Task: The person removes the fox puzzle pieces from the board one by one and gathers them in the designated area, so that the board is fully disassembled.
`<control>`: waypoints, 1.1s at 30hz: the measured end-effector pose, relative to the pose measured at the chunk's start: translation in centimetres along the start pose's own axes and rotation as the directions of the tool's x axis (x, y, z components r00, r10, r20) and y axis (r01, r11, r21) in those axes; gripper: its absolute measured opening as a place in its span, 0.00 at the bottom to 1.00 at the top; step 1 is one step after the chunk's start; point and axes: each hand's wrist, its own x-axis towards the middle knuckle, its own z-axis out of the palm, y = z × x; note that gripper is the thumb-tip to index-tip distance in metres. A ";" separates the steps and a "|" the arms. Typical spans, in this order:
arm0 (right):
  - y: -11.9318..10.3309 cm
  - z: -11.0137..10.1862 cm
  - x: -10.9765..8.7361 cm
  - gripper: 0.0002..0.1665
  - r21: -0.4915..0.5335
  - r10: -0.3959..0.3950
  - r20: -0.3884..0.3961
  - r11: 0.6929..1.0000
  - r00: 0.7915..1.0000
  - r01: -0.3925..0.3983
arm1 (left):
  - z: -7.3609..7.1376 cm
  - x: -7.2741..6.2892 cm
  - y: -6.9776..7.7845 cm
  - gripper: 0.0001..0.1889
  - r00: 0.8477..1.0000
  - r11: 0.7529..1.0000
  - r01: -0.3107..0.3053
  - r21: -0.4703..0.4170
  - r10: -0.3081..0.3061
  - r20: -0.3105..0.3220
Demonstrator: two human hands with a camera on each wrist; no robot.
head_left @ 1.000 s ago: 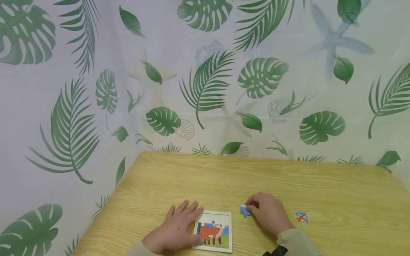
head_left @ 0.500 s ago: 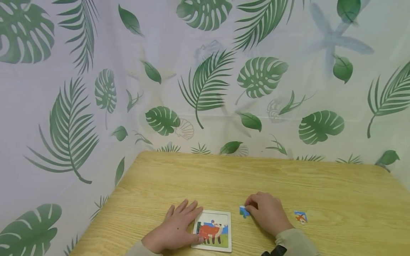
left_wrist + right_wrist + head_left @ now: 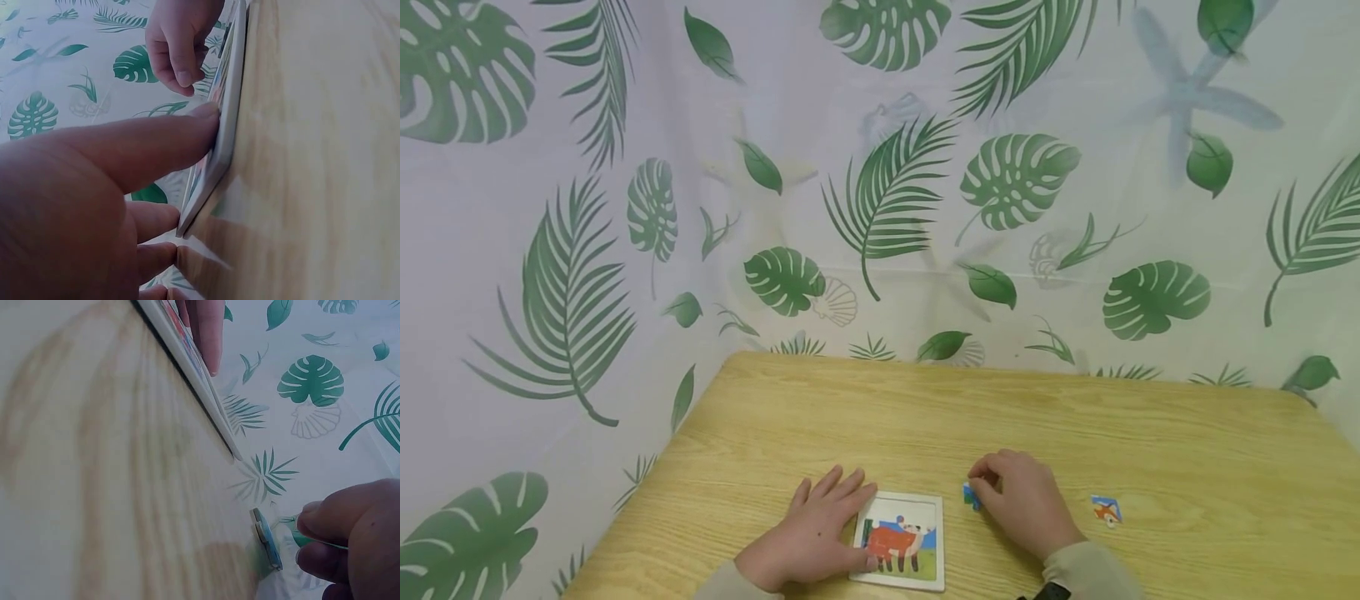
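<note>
A square, white-framed jigsaw puzzle (image 3: 906, 560) showing a reddish four-legged animal lies on the table before me. My left hand (image 3: 816, 529) rests spread over its left side. In the left wrist view the thumb presses on the frame's edge (image 3: 231, 125), with the other fingers beyond its corner. To the right of the puzzle is a small blue and green puzzle piece (image 3: 970, 497), lying on the wood. My right hand (image 3: 1022, 504) hovers over that piece with thumb and fingers bent, partly hiding it. In the right wrist view the fingertips show just apart from the piece (image 3: 267, 540).
Another puzzle piece (image 3: 1106, 510), blue with orange, lies on the table to the right of my right hand. The wood-grain table (image 3: 1000, 417) reaches back to a white sheet (image 3: 925, 317) printed with green leaves, which also hangs along the left side.
My right hand's fingertips have shifted slightly left, covering more of the blue and green piece. The left hand and the framed puzzle have stayed in place.
</note>
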 end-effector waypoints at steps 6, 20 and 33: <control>-0.4 0.2 -0.3 0.02 0.043 -0.019 -0.021 0.999 1.000 0.020 | 0.0 -0.1 0.0 0.49 1.000 1.000 -0.003 0.013 0.003 0.010; -2.0 0.6 -1.3 0.03 0.065 -0.034 0.019 0.997 0.999 0.033 | 0.3 -0.1 0.4 0.52 1.000 1.000 -0.013 0.016 0.014 -0.027; -2.9 1.4 -2.8 0.03 0.133 -0.116 0.126 0.986 0.985 0.099 | 0.1 -0.1 1.1 0.50 0.997 0.997 -0.062 -0.040 0.064 0.048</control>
